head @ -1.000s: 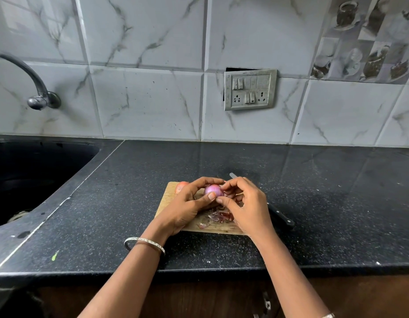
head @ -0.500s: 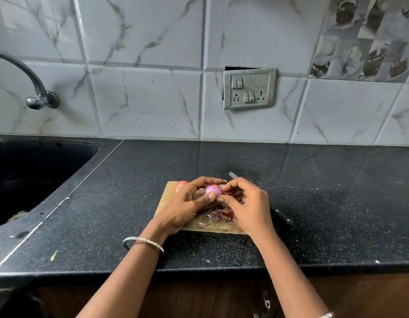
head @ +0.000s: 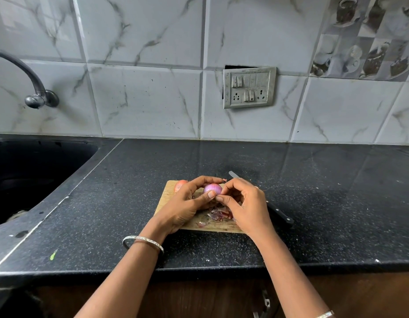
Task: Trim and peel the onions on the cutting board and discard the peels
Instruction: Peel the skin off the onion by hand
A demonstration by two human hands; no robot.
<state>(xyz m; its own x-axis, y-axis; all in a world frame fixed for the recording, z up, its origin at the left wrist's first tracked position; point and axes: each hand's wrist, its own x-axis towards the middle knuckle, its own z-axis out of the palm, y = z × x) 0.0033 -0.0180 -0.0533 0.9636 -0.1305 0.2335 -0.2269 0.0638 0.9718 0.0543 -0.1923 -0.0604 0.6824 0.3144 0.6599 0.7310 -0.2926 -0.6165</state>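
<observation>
A small purple onion (head: pixel 212 188), mostly peeled, is held above the wooden cutting board (head: pixel 168 193). My left hand (head: pixel 189 203) grips it from the left with thumb and fingers curled round it. My right hand (head: pixel 244 203) touches its right side, fingertips pinching at the skin. A second onion (head: pixel 180 184) with its orange skin on lies at the board's far left corner, partly hidden by my left hand. Loose purple peels (head: pixel 218 214) lie on the board beneath my hands.
A black-handled knife (head: pixel 277 213) lies on the black counter just right of the board, blade tip pointing away. A dark sink (head: pixel 26 171) with a tap (head: pixel 35 97) is at the left. A switch panel (head: pixel 249 87) is on the tiled wall.
Both hands stay on the onion with only slight finger shifts. A tiny scrap of peel now shows at my left fingertips above the onion.
</observation>
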